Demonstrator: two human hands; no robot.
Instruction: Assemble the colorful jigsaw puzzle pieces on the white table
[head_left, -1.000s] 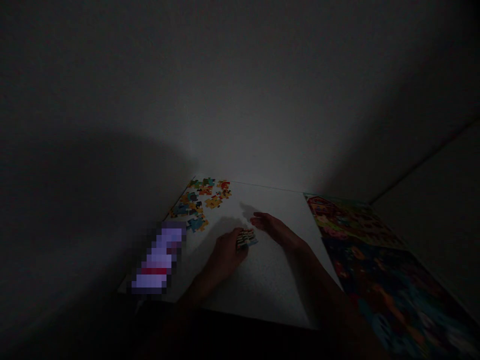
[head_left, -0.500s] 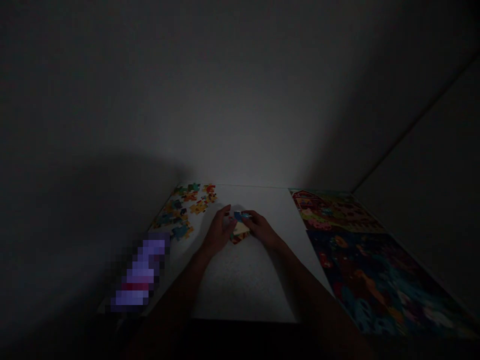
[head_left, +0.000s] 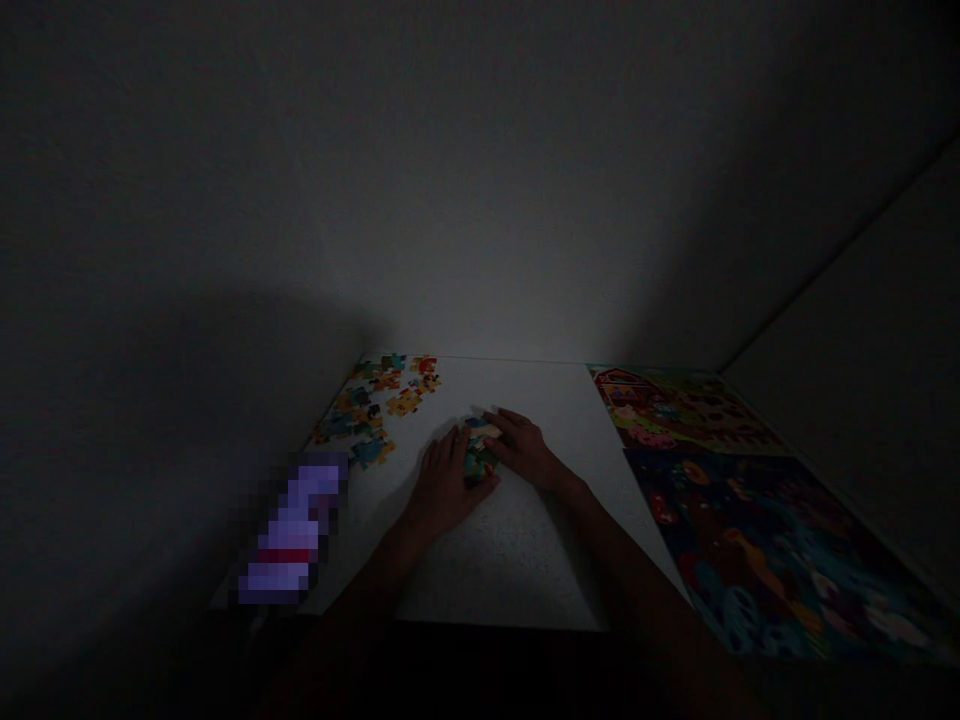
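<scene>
A small cluster of jigsaw puzzle pieces [head_left: 480, 455], green with cream and a bit of red, lies on the white table between my hands. My left hand [head_left: 448, 485] is around its left and lower side, fingers along the left edge and thumb below. From the right, my right hand [head_left: 521, 447] has its fingers over the upper edge and its thumb on the pieces. The hands hide part of the cluster, and I cannot tell in this dim light how many pieces it holds.
Loose puzzle pieces [head_left: 367, 405] are spread at the table's back left. Below them lies a blurred purple-white object [head_left: 289, 530]. On the right are a farm picture [head_left: 675, 405] and a dark blue picture [head_left: 765, 550]. A wall [head_left: 480, 220] rises behind the white table [head_left: 510, 570].
The pieces between my hands now show green where cream and red stripes showed before. My left hand has turned flatter and lower around them. The view has shifted slightly.
</scene>
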